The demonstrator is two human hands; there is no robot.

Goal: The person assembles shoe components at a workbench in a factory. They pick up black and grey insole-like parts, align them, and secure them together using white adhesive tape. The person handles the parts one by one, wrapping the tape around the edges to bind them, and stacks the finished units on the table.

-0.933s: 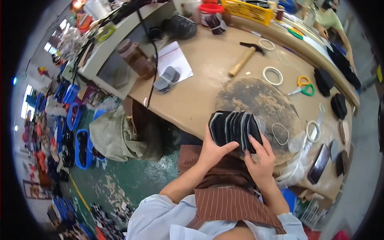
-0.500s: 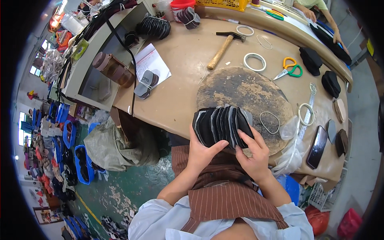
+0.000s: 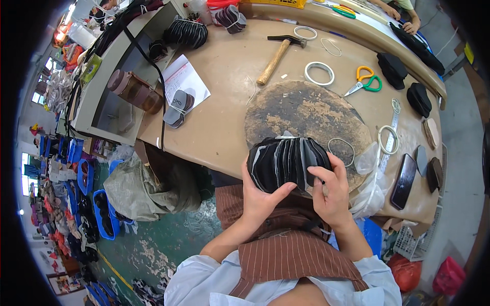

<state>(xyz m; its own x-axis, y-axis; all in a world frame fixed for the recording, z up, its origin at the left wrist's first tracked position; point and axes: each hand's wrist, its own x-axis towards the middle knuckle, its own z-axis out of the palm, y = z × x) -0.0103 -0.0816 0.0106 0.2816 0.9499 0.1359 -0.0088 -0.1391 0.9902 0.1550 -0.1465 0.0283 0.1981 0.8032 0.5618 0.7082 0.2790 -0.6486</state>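
A thick stack of black and grey cut pieces [image 3: 286, 162], standing on edge like pages, is between my two hands. My left hand [image 3: 260, 200] grips its left end, thumb along the near side. At the right end, my right hand [image 3: 331, 191] closes around the stack, its index finger bent against a grey piece. The stack is held above the near edge of a round, worn wooden block [image 3: 306, 115]. Beside my right hand, a loose elastic band [image 3: 341, 152] lies on the block.
Beyond the block lie a hammer [image 3: 275, 60], a white tape roll [image 3: 319, 74] and scissors [image 3: 364, 81]. On the right are a phone [image 3: 403, 181], another ring [image 3: 388, 139] and black bundles [image 3: 392, 70]. A bottle [image 3: 133, 92] and tied pieces on paper [image 3: 194, 76] stand left. A co-worker's hand [image 3: 411, 26] shows far right.
The stack has fanned wider, and a grey face now shows near my right fingers. My right index finger has bent inward. The whole view has shifted slightly.
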